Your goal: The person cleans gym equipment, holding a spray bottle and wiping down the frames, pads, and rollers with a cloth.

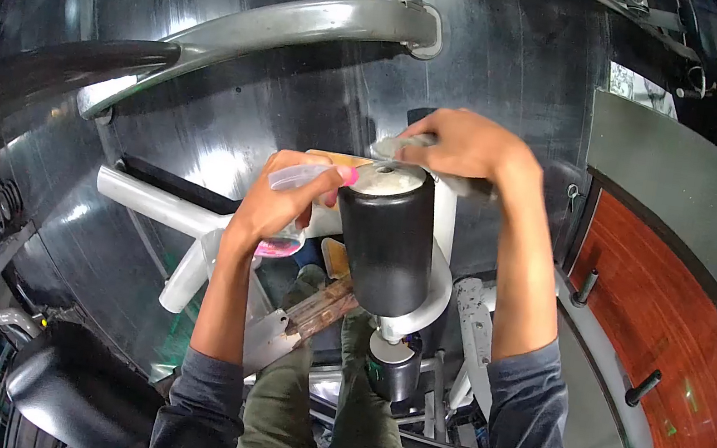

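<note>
My left hand (284,200) is wrapped round a clear spray bottle (281,243) with pink liquid low in it and a pink nozzle. The nozzle is beside the light round end of a black padded roller (385,251). Above that end, my right hand (461,147) holds a greyish cloth (401,146), part of which hangs behind the wrist. The roller stands upright on a white metal mount. A second, smaller black roller (393,371) is below it.
A grey curved metal tube (304,22) crosses the upper left. White frame tubes (160,203) lie left of the roller. At the lower left is a black pad (79,386). A reddish wooden panel (660,358) with black pegs stands at the right.
</note>
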`<state>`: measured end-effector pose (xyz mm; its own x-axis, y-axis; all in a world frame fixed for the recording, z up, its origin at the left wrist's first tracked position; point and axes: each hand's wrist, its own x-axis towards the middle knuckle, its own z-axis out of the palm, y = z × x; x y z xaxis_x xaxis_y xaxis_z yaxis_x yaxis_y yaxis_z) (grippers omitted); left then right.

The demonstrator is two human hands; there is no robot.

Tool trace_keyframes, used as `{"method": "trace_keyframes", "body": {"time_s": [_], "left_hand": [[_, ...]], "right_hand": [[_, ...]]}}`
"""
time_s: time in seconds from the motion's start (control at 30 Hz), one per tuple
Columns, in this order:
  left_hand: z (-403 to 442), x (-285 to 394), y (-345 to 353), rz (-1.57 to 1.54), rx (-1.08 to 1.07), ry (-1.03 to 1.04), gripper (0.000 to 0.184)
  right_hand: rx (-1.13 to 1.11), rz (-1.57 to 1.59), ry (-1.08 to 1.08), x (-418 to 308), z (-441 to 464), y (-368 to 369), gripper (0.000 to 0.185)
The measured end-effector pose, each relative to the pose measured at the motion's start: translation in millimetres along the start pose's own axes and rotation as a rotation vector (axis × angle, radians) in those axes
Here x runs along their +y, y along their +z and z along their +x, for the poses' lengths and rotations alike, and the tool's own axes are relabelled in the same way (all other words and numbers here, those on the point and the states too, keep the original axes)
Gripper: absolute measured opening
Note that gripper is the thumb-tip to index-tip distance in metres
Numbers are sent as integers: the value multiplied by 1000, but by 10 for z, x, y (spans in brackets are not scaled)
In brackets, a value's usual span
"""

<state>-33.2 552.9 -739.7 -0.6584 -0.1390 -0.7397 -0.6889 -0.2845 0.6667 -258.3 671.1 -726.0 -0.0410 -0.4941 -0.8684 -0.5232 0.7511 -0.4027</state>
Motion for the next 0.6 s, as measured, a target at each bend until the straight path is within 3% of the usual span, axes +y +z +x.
{"method": "trace_keyframes", "body": {"time_s": [0.07, 0.23, 0.33, 0.5, 0.57, 0.6], "left_hand": [[-26, -42, -19, -28, -40, 0, 46], [-93, -126, -21, -26, -4, -48, 47], [-143, -199, -78, -72, 7, -39, 47], [-177, -212, -131, -76, 10, -70, 48], [-177, -204, -110, -73, 8, -53, 47], [-182, -199, -92, -68, 10, -70, 47]], "right_hand": [[-63, -241, 2, -144, 138, 149, 43], [-53, -184, -168, -171, 182, 327, 40], [34, -58, -407, 12, -12, 302, 36], [37, -20, -238, 193, -142, 184, 41], [35, -64, -45, 137, 0, 178, 42], [69, -139, -81, 186, 188, 272, 41]]}}
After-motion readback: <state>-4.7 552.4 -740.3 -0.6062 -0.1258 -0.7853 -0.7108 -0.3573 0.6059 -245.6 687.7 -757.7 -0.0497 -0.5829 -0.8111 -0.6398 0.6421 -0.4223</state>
